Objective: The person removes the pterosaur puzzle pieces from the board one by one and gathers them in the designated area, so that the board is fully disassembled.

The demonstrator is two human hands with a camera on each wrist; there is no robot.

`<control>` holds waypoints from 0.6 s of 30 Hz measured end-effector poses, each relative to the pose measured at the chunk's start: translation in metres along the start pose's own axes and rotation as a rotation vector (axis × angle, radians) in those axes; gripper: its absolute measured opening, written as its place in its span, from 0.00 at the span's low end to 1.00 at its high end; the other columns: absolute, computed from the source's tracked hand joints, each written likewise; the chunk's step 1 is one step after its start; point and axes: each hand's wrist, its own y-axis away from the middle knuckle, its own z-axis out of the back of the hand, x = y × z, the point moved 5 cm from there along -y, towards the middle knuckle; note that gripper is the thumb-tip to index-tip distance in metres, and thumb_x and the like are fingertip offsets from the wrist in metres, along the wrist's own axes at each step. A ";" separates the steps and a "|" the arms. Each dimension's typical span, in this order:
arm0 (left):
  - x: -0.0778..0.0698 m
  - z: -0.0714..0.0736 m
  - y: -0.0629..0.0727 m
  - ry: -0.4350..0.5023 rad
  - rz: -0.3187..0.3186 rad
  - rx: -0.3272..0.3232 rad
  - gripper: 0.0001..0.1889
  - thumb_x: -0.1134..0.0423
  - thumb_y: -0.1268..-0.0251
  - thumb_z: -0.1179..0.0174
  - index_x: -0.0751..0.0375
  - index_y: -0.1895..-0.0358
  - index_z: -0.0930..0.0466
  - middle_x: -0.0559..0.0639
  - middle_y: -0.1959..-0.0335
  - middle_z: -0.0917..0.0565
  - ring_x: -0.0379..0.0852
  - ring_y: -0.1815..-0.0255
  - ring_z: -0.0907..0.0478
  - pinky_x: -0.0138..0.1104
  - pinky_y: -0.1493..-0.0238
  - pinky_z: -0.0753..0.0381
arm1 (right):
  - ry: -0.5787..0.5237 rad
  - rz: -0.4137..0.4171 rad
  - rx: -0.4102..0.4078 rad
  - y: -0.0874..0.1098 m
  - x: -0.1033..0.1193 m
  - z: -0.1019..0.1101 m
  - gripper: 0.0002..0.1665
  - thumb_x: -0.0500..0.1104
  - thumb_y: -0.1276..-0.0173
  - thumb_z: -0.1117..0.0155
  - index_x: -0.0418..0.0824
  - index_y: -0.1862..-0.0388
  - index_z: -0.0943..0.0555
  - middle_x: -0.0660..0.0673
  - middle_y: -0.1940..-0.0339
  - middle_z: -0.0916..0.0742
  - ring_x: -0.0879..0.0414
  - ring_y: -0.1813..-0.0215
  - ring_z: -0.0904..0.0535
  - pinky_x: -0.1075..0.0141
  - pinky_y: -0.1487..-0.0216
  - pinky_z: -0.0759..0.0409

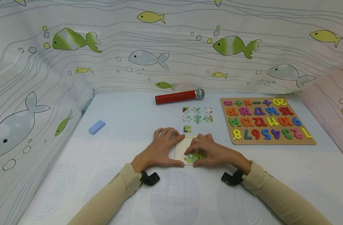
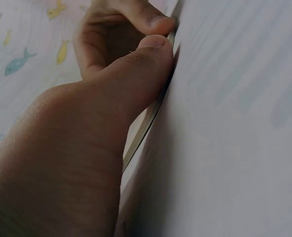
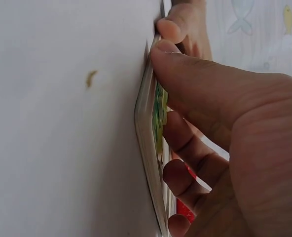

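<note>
A small pale wooden puzzle tray [image 1: 180, 147] lies on the table, with joined green and yellow jigsaw pieces [image 1: 190, 158] in its lower right part. My left hand [image 1: 163, 150] grips the tray from its left side, thumb at the near edge and index finger at the far edge. Over the right part, my right hand [image 1: 212, 152] has bent fingers on the pieces and its thumb by the near edge. In the right wrist view, a jigsaw piece [image 3: 161, 106] stands slightly proud of the tray between thumb and fingers; the hand partly hides it.
Several loose jigsaw pieces [image 1: 197, 118] lie in rows beyond the tray. A number board [image 1: 272, 142] stands at the right, a red toy microphone [image 1: 175, 97] at the back and a blue block [image 1: 97, 127] at the left. Fish-printed cloth [image 1: 188, 68] walls surround the table.
</note>
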 end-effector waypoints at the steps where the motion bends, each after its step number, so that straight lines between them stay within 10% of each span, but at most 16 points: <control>1: 0.000 0.000 0.000 0.001 -0.002 -0.002 0.55 0.20 0.54 0.38 0.44 0.22 0.36 0.45 0.35 0.32 0.49 0.25 0.43 0.60 0.27 0.51 | -0.005 -0.002 0.000 0.000 0.000 0.000 0.23 0.51 0.42 0.20 0.57 0.46 0.13 0.60 0.56 0.16 0.61 0.49 0.30 0.55 0.50 0.47; 18: 0.000 0.001 0.000 -0.006 -0.009 -0.014 0.55 0.20 0.54 0.37 0.45 0.22 0.35 0.45 0.35 0.31 0.50 0.25 0.41 0.60 0.27 0.50 | 0.022 0.050 -0.019 0.001 0.006 0.000 0.20 0.48 0.41 0.21 0.58 0.48 0.11 0.59 0.63 0.18 0.63 0.54 0.28 0.57 0.50 0.46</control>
